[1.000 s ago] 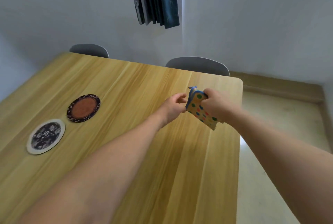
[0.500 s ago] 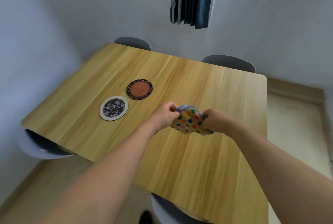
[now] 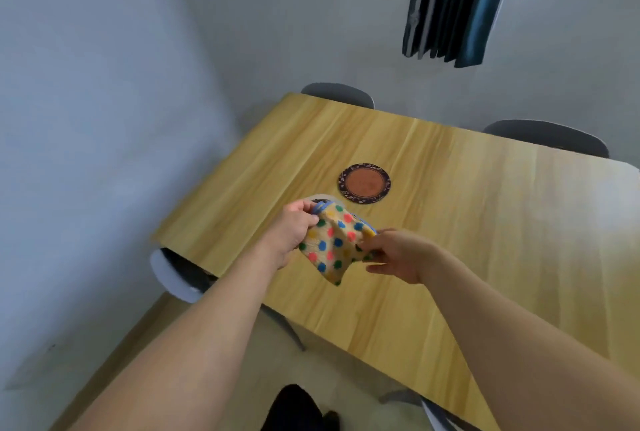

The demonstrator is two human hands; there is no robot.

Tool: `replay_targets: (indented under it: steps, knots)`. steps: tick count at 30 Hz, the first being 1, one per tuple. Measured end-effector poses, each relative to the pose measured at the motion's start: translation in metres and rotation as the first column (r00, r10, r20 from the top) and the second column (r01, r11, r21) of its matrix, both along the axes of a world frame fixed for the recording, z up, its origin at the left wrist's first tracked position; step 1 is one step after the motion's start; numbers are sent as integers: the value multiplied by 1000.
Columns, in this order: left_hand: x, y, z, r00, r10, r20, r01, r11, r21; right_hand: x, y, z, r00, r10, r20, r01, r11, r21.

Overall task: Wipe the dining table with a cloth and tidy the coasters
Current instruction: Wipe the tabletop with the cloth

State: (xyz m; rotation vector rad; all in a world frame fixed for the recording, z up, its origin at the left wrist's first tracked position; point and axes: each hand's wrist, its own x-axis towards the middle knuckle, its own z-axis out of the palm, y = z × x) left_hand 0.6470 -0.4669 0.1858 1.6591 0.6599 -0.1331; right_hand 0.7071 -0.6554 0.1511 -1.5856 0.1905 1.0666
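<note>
Above the wooden dining table (image 3: 485,240) I hold a yellow cloth (image 3: 334,245) with coloured dots and a blue edge. My left hand (image 3: 291,233) pinches its upper left corner and my right hand (image 3: 398,254) grips its right side; the cloth hangs loosely between them, off the tabletop. A round coaster (image 3: 364,183) with a brown centre and dark patterned rim lies flat on the table beyond the cloth. A second coaster (image 3: 320,198) with a pale rim is almost wholly hidden behind the cloth and my left hand.
Grey chairs stand at the far side (image 3: 337,94), (image 3: 547,136) and at the left end (image 3: 173,274) of the table. Walls close in at left and behind. A dark curtain (image 3: 457,4) hangs above. A dark foot (image 3: 294,410) shows on the floor below.
The view has swung left and pulled back, so the table sits further right. Both hands have spread the cloth wider, and it now covers the pale-rimmed coaster.
</note>
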Motion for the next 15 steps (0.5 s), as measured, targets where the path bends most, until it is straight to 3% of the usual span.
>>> replay_targets:
  steps: [4, 9, 15]
  knots:
    - [-14, 74, -25, 997, 65, -47, -66, 998, -19, -6, 78, -12, 998, -58, -10, 59, 997, 49]
    - [-8, 203, -65, 994, 75, -84, -66, 992, 105, -2, 208, -39, 995, -91, 44, 88, 995, 49]
    - [3, 352, -108, 978, 99, -185, -53, 971, 235, -6, 371, -79, 988, -132, -81, 132, 991, -3]
